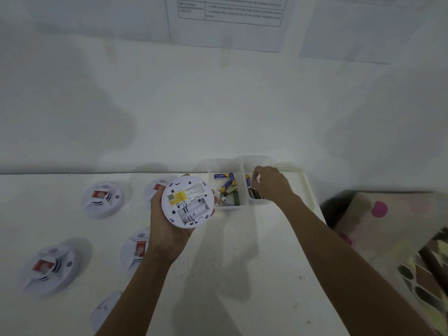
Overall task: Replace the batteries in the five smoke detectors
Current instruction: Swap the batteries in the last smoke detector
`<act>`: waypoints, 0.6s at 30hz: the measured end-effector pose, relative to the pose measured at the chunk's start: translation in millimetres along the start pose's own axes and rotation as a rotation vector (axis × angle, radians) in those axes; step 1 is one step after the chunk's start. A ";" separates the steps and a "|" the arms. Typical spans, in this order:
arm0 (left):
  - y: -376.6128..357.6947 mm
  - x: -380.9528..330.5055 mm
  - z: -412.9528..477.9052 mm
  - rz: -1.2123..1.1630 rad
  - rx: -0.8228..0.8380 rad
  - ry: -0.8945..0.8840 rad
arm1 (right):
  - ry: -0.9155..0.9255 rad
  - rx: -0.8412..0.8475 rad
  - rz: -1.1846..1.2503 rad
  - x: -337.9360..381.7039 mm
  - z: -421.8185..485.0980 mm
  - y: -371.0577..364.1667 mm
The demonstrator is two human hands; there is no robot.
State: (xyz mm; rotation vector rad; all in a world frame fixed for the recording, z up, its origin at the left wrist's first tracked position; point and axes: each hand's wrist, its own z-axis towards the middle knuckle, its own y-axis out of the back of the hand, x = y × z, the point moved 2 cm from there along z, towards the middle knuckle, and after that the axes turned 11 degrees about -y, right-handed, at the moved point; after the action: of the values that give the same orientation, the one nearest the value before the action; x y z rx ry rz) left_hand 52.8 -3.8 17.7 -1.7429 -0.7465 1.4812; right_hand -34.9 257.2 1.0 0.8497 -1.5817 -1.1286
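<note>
Smoke detector [188,202] gripped by left hand [167,229]; grip of right hand [271,183] in bin [260,202] unclear.

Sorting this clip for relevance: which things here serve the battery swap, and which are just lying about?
Job: held detector, left hand, right hand, left bin, right bin, table detectors.
Lying about: wall papers, patterned item.

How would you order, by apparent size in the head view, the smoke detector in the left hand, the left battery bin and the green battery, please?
1-2. The smoke detector and the left battery bin: alike, and the detector is held nearer the camera, so unranked.
3. The green battery: clearly smallest.
</note>
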 end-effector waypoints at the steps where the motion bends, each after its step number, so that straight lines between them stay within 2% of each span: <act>1: -0.3 -0.6 0.1 0.006 0.005 0.001 | 0.019 -0.016 0.016 3.1 0.7 1.3; 7: 0.8 -5.1 0.1 0.042 -0.003 -0.016 | 0.222 -0.088 -0.032 30.6 1.1 1.9; 12: 6.1 -10.1 -1.5 0.054 -0.084 -0.035 | 0.433 -0.070 -0.300 51.4 1.7 -12.3; 18: 9.4 -13.1 -2.1 0.028 -0.154 -0.007 | 0.558 -0.048 -0.567 61.9 5.4 -25.5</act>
State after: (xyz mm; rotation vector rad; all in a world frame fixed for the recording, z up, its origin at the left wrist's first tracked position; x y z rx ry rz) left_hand 52.4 -20.0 17.6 -1.8695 -0.8626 1.4830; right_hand -57.3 194.1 -4.4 1.4862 -0.8672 -1.1649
